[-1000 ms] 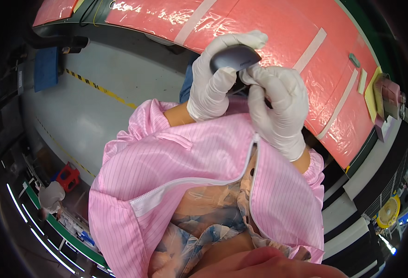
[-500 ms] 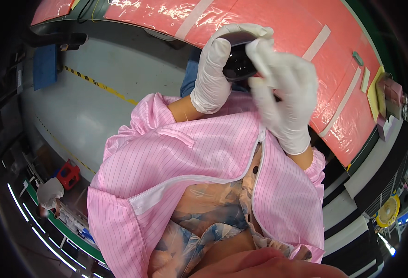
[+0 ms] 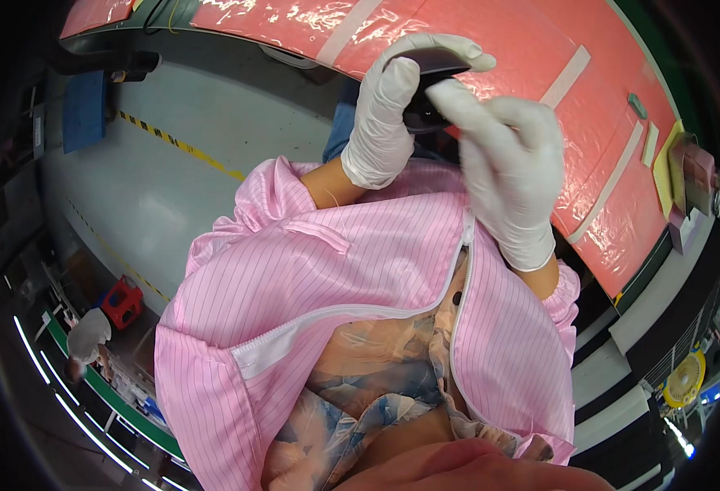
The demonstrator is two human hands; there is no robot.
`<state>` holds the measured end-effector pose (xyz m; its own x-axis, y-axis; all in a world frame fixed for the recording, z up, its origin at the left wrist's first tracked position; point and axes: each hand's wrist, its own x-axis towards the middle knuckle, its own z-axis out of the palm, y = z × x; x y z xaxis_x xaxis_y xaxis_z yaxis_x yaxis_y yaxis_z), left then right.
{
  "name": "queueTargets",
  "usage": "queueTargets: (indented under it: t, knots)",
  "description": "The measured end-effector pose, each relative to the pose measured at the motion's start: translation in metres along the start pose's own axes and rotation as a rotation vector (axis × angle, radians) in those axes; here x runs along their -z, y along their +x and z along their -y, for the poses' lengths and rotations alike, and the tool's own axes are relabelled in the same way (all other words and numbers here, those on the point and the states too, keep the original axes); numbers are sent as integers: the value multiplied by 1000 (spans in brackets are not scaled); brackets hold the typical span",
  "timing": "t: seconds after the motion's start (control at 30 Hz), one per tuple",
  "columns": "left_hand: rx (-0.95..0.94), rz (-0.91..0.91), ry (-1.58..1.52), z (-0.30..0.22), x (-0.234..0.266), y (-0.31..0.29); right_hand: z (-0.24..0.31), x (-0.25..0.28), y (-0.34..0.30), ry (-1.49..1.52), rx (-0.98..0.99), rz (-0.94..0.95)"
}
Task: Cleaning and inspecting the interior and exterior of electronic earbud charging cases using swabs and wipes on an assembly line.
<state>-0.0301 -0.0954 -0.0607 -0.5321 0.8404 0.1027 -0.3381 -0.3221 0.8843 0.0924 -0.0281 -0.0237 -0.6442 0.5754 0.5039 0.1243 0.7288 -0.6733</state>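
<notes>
My left hand, in a white glove, holds a glossy black, curved part by its rim. The thumb lies on the near left side and the other fingers wrap behind its far edge. Close against the part's right side is my right hand, also white-gloved and slightly blurred. Its index finger reaches to the dark surface while the other fingers curl in. Whether anything small sits in those fingers is hidden. Both hands are raised in front of my pink striped jacket.
A workbench with a shiny red-pink cover curves beyond my hands. On its right lie a small green block and a yellow sheet. A red stool and another person are farther off at left. A yellow fan stands at right.
The right hand's index finger has shifted across the black part, and its thumb has moved in from the rim. The left hand and the part have tilted slightly and risen a little.
</notes>
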Motion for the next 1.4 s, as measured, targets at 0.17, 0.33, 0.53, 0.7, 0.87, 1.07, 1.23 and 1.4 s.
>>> queueTargets:
  t: [0.17, 0.33, 0.53, 0.7, 0.87, 1.07, 1.23, 1.4]
  knots:
    - [-19, 16, -18, 0, 3, -1, 10, -6, 3, -603, 239, 81]
    - [-104, 91, 224, 3, -2, 0, 15, -4, 8, -517, 118, 103]
    - [67, -5, 43, -2, 4, 3, 13, -5, -2, 677, -536, 310]
    - [55, 34, 17, -6, 1, 5, -1, 8, -17, 722, -478, -51]
    - [36, -11, 7, -4, -3, 3, -12, 0, -7, 239, -140, -50]
    - [39, -30, 107, -4, 5, 6, -7, -19, -1, -103, 217, 126]
    - [78, 56, -52, -11, 7, 2, -16, 11, 9, 317, 98, 358]
    - [-56, 32, -79, -4, 0, 3, -7, -1, 6, -73, 252, 45]
